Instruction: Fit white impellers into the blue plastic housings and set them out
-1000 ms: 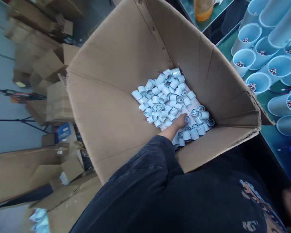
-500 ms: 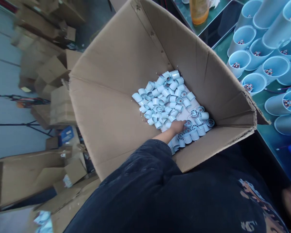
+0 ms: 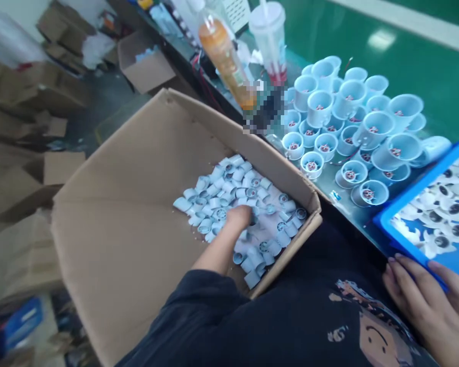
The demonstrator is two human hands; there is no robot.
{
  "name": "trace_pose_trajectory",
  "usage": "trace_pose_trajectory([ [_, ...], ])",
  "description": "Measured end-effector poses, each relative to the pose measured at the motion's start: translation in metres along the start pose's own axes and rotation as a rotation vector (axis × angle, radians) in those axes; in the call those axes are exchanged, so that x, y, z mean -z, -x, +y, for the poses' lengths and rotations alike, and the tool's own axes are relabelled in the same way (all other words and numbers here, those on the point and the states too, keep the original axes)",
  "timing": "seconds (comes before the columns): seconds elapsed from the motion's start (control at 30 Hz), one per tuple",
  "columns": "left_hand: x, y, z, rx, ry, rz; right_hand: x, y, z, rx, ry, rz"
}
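View has swung up toward the desk (image 3: 405,41), bringing in the right hand (image 3: 424,311), open on a blue tray's rim (image 3: 405,248); the left hand (image 3: 239,219) presses among small plastic housings (image 3: 218,196) inside a cardboard box (image 3: 137,244), any grip hidden; hands well apart.

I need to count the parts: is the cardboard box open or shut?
Open: the cardboard box has its flaps spread outward, showing pale blue plastic cylinders inside.
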State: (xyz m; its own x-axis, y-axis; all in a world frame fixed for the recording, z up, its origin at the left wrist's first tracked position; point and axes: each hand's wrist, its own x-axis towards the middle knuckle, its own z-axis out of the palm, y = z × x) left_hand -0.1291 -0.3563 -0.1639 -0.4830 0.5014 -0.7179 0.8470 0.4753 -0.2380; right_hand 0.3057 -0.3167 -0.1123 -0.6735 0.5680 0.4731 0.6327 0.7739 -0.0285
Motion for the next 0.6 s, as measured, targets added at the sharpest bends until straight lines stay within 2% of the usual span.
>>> trace_pose_trajectory([
  [0.1, 0.064, 0.043, -0.033, 0.037, -0.06, 0.114, 0.001, -0.021, -0.015, 0.097, 0.168, 0.102],
  [0.2, 0.119, 0.089, -0.051, 0.069, -0.016, 0.263, 0.004, -0.035, -0.022, 0.119, 0.211, 0.152],
  [0.3, 0.152, 0.121, -0.049, 0.042, 0.055, 0.437, 0.004, -0.037, -0.025, 0.064, 0.172, 0.175],
  [0.4, 0.169, 0.134, -0.038, -0.099, 0.079, 0.533, 0.0, -0.035, -0.028, 0.036, 0.115, 0.208],
  [0.47, 0.18, 0.136, -0.031, -0.271, 0.116, 0.509, -0.003, -0.034, -0.03, 0.049, 0.09, 0.212],
  [0.53, 0.192, 0.135, -0.026, -0.466, 0.184, 0.404, -0.007, -0.032, -0.03, 0.06, 0.079, 0.203],
  [0.6, 0.204, 0.134, -0.02, -0.6, 0.23, 0.293, -0.009, -0.03, -0.031, 0.06, 0.071, 0.204],
])
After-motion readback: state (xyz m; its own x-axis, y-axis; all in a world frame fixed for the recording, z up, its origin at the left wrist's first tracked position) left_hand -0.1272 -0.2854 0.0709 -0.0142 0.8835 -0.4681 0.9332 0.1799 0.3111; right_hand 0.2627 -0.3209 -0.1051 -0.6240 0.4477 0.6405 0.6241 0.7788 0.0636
